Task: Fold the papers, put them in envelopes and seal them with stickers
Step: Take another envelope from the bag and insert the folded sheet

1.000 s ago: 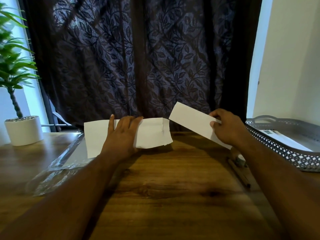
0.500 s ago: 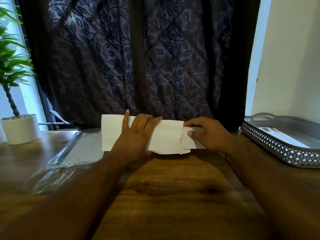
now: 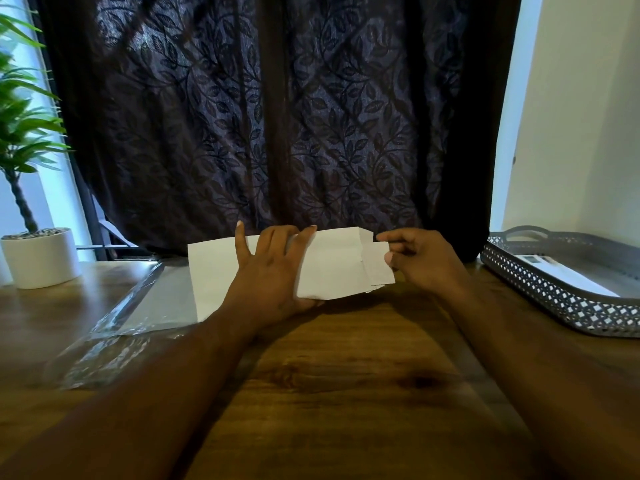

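Above the desk (image 3: 346, 375) | your left hand (image 3: 273, 271) grips the envelope (image 3: 332, 265), fingers (image 3: 300, 245) spread over it | your right hand (image 3: 426, 261) pinches the folded paper (image 3: 379, 271) at its right end

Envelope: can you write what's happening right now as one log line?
left hand: holds envelope | right hand: pinches folded paper | state: folded paper partly inside envelope, end sticking out | seal: not yet done

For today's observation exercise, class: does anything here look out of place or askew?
Only the folded paper: it juts from the right end of the envelope, not yet fully in, pinched by the right hand.
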